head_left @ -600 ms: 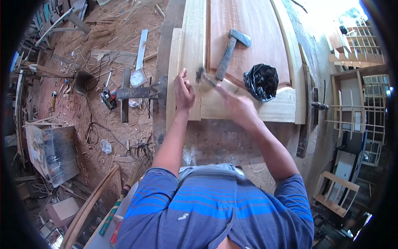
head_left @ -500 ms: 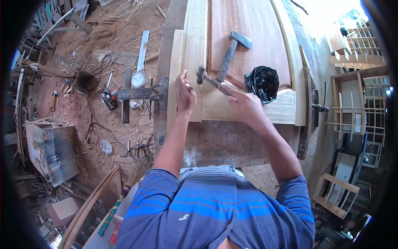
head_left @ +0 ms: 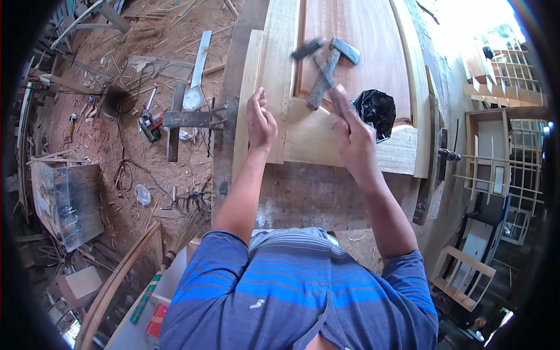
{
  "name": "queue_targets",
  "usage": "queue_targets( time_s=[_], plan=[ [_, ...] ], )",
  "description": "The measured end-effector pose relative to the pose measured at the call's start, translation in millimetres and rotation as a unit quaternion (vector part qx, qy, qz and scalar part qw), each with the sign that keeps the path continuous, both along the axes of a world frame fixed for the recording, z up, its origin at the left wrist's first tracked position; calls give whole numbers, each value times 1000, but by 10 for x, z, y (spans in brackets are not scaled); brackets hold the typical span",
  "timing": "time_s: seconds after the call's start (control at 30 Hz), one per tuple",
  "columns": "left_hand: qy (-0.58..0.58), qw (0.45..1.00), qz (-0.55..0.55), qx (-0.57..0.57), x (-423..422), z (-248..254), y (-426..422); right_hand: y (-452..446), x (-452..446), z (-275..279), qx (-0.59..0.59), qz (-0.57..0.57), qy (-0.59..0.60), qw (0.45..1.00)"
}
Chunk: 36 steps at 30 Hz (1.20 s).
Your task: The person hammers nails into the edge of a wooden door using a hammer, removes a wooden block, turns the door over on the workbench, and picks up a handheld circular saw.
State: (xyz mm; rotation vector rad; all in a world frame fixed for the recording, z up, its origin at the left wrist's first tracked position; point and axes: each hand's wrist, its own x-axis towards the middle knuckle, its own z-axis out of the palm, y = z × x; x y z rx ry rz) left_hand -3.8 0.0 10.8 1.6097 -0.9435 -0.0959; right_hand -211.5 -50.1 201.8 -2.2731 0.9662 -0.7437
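Where the right hand (head_left: 356,131) clenches: blurred hammer (head_left: 308,49), over wooden door (head_left: 370,29)
Left hand (head_left: 262,121): fingers curled; cannot tell if gripping

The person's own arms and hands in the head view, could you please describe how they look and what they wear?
The left hand and right hand are bare, with no gloves or wristwatch visible. The short fabric left sleeve and right sleeve are dark blue-grey with brighter blue stripes. They belong to a striped, blue-and-grey fabric shirt bearing a small pale emblem.
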Motion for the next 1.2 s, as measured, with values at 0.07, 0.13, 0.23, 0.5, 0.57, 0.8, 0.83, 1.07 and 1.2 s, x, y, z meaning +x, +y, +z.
queue_targets(
  time_s=[0.07, 0.13, 0.23, 0.5, 0.57, 0.8, 0.83, 1.07, 1.2],
  plan=[
    [19, 1000, -3, 2, -14, 48, 9, 51, -7, -158, -32, -21, -38, 999],
    [8, 1000, -6, 5, -16, 29, 31, 83, -328, -730, -39, 46, 79, 995],
    [6, 1000, -11, -8, 16, 0, -74, 196, -308, -342, 14, 69, 277, 958],
    [27, 1000, -7, 7, -50, 3, 56, 339, -402, -938, -144, -1, 69, 987],
    [13, 1000, 3, 2, 56, 44, -56, 427, -480, -952, -122, 51, 226, 965],
    [27, 1000, -3, 5, -21, 7, -10, 548, -395, -1069, -73, -6, 163, 984],
    [22, 1000, -1, 7, -32, 10, 14, 544, -404, -1071, -33, 7, 281, 959],
    [17, 1000, -3, -5, -13, -51, -22, 583, -447, -1157, -70, -10, 302, 951],
    [43, 999, -8, -2, 32, -28, -87, 578, -457, -1034, -94, -9, 210, 973]
  ],
)
